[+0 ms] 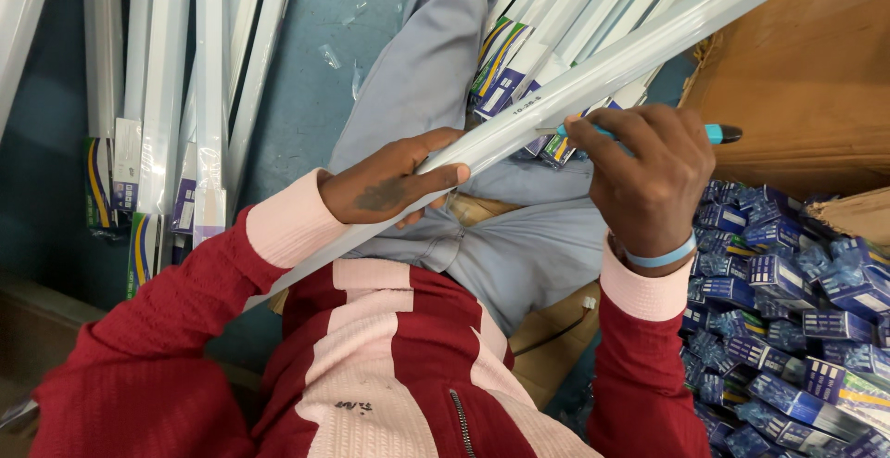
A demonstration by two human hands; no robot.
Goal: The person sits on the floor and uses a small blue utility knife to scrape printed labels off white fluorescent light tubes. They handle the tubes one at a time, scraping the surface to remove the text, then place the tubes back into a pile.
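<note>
**Tube light gripped across lap, pen tip at its side**

Tube light (556, 96), long and white, lay slanting from lower left to upper right, straight across the lap. Clamped by left hand (389, 184): thumb pressed along the upper face, remaining fingers (422, 212) curled underneath, closed tight on the tube. Extended well past the fingertips on both sides, the lower end running under the left forearm, the upper end out of view at the top right.

Pen (649, 131), turquoise with a dark cap end, pinched in right hand (649, 180). Fingers bunched together around the barrel, index finger laid along it. Metal tip pointed left, seemingly touching the tube's lower edge just ahead of the right fingertips; exact contact could not be told. Blue wristband (660, 256) worn on the right wrist, above the pink cuff of a red and pink jacket (399, 365).

Beyond the left knuckles, on the blue floor (306, 78), lay more white tube lights (167, 87), several with printed sleeves on their ends. Past the right fingertips, behind the held tube, rested another bundle of boxed tubes (547, 22). To the right of the right hand stood a cardboard box (797, 78), and below it a heap of small blue cartons (797, 319), near the wrist.
</note>
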